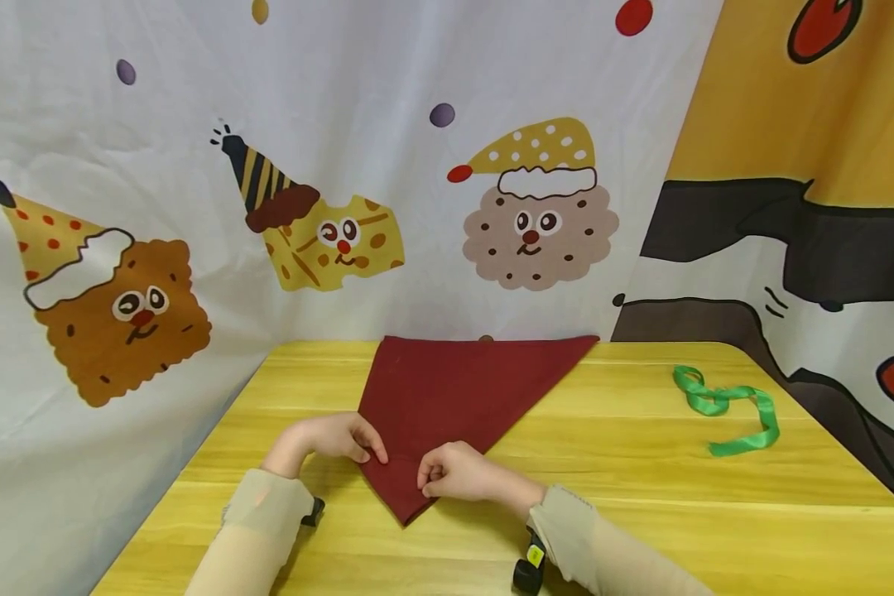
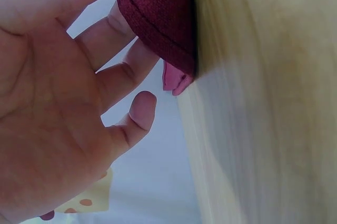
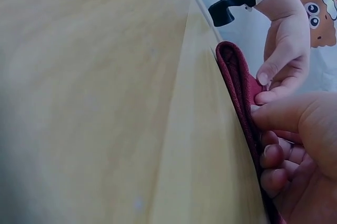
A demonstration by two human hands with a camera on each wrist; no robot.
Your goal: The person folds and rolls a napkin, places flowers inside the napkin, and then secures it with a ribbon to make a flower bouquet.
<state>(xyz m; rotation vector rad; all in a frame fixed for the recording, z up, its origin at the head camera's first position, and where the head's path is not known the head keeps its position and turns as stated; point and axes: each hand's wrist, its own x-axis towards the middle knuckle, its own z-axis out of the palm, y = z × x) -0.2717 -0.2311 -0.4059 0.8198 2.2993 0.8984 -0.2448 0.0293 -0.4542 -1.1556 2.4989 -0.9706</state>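
Observation:
A dark red cloth (image 1: 447,389) lies folded on the wooden table, its narrow point toward me and its wide edge at the back. My left hand (image 1: 338,436) is at the cloth's left edge, its relaxed fingertips touching the fabric. In the left wrist view the hemmed cloth (image 2: 158,18) partly hides some fingertips of that hand (image 2: 58,92). Near the front point, my right hand (image 1: 458,472) pinches the right edge. Seen from the right wrist, the thumb of that hand (image 3: 310,139) presses the layered fold (image 3: 234,76) while the other fingers curl below it.
A green ribbon (image 1: 745,414) lies loosely curled on the right side of the table (image 1: 603,463). Behind the table hangs a white curtain (image 1: 387,74) printed with cartoon biscuits and cheese. A black strap device (image 1: 529,567) sits on the right wrist.

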